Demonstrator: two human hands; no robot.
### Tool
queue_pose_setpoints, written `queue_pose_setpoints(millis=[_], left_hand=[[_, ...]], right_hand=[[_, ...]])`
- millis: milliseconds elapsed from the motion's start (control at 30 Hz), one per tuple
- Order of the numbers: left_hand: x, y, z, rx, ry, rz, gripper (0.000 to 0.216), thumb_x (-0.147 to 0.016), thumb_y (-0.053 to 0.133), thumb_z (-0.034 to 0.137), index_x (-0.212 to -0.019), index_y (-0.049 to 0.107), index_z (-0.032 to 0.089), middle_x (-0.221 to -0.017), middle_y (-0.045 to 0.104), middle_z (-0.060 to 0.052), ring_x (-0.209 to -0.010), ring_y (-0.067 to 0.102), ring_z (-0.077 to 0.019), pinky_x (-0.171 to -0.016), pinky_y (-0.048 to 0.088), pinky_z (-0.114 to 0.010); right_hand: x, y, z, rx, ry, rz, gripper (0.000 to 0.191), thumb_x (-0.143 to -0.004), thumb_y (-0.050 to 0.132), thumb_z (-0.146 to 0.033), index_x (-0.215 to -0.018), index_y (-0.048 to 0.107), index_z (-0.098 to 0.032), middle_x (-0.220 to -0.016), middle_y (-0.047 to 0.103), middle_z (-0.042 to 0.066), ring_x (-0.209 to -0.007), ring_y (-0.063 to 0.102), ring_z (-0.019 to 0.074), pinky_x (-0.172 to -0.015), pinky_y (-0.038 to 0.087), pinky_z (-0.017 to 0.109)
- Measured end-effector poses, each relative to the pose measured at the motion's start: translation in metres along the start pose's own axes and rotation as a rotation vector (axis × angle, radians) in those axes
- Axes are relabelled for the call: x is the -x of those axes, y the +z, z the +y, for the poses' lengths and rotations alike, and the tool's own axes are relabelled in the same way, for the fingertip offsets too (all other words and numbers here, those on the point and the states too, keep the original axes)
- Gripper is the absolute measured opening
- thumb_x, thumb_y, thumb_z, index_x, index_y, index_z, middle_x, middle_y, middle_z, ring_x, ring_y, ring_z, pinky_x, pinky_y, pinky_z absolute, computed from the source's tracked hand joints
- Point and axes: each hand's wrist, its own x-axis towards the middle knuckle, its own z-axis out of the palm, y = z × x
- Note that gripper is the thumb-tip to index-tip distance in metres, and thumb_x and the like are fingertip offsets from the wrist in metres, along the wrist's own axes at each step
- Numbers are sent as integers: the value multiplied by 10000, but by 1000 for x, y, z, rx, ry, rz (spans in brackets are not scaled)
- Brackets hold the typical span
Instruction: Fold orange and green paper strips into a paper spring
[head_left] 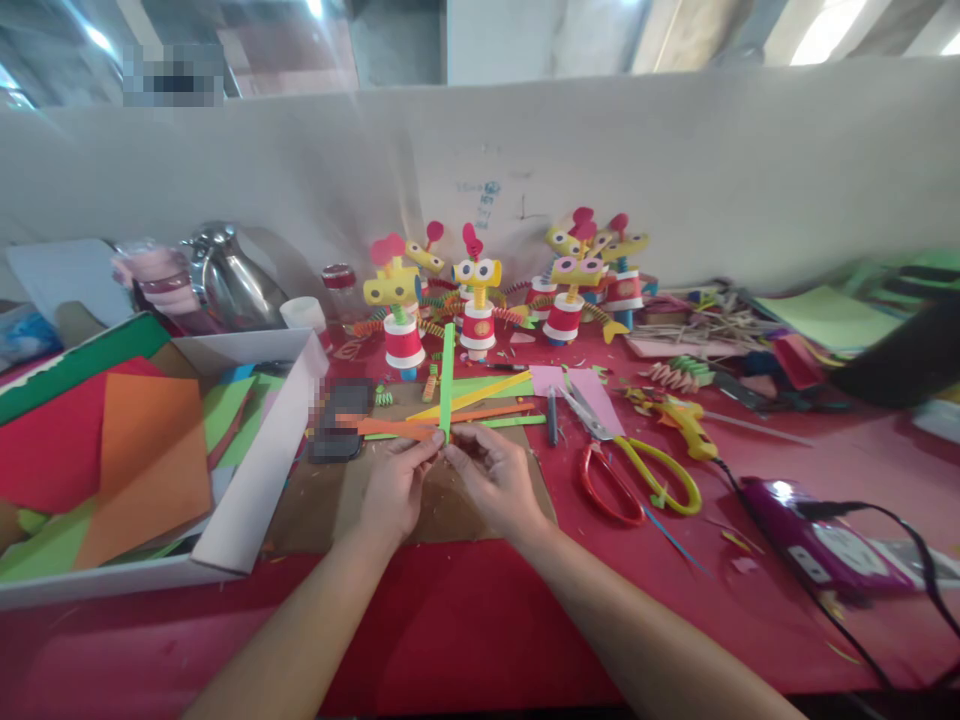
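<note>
An orange paper strip (390, 428) and a light green paper strip (448, 375) meet at one end between my fingertips, the orange running left and the green pointing away from me. My left hand (394, 490) pinches the orange strip near that joined end. At the same corner, the thumb and fingers of my right hand (501, 480) close on the base of the green strip. Beneath them lies a brown cardboard sheet (480, 515). Just beyond my fingers, a yellow strip (480, 394) and more orange and green strips rest on it.
Scissors (600, 425) with red and yellow handles lie to the right, beside a yellow glue gun (694, 428) and a purple device (825, 535). Left stands a white box (259, 500) of coloured paper. Several paper-cup figures (478, 325) line the back near a metal jug (232, 275).
</note>
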Motion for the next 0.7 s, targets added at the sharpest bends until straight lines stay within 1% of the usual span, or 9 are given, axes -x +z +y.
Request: queue_pose_setpoints(millis=[67, 133, 200, 267, 367, 433, 600, 700], left_hand=[[1, 1, -1, -45, 29, -22, 101, -596, 813, 213, -613, 718, 185, -645, 702, 3, -659, 620, -133, -709, 475, -265], [2, 0, -2, -104, 56, -33, 86, -623, 802, 239, -643, 735, 189, -671, 719, -6, -684, 640, -154, -723, 483, -277], [3, 0, -3, -151, 76, -27, 108, -649, 791, 270, -724, 759, 199, -720, 738, -16, -748, 666, -187, -755, 495, -303], [4, 0, -3, -158, 59, -18, 157, -672, 779, 303, -794, 769, 205, -748, 747, -27, -811, 679, -217, -783, 507, -331], [6, 3, -3, -110, -6, 1, 159, -685, 771, 330, -763, 768, 191, -723, 746, -46, -845, 688, -237, -799, 517, -350], [7, 5, -2, -86, -21, 20, 155, -679, 775, 324, -732, 763, 179, -712, 745, -52, -841, 692, -239, -801, 521, -351], [6, 7, -2, -53, 12, 47, 176, -644, 790, 280, -760, 753, 153, -785, 754, -62, -802, 692, -222, -786, 526, -348], [7, 8, -2, -42, 15, 50, 159, -644, 790, 274, -754, 754, 164, -817, 759, -55, -797, 691, -209, -794, 521, -337]], right_hand=[[-1, 1, -2, -92, 40, 6, 183, -820, 654, -280, -992, 677, -222, -883, 700, 40, -784, 644, 181, -739, 520, 304], [-2, 1, -4, -151, 90, 26, 173, -798, 678, -307, -945, 688, -215, -830, 695, 29, -729, 635, 169, -696, 520, 291], [-4, 1, -7, -198, 148, 37, 148, -780, 691, -325, -872, 704, -209, -773, 691, 21, -682, 627, 161, -669, 519, 287], [-7, 0, -8, -252, 189, 52, 134, -770, 696, -323, -841, 715, -210, -752, 694, 15, -674, 627, 159, -675, 520, 289], [-9, -1, -7, -308, 224, 74, 115, -767, 694, -304, -833, 723, -213, -755, 701, 10, -682, 623, 150, -679, 512, 279], [-10, -1, -5, -320, 241, 85, 113, -756, 700, -296, -825, 726, -210, -749, 701, 6, -669, 614, 142, -666, 506, 272], [-10, 0, -1, -368, 273, 110, 125, -738, 711, -300, -817, 724, -204, -710, 688, -3, -633, 602, 133, -642, 504, 269], [-9, 1, -2, -384, 274, 123, 131, -730, 718, -299, -815, 719, -198, -706, 685, -3, -624, 597, 128, -648, 508, 270]])
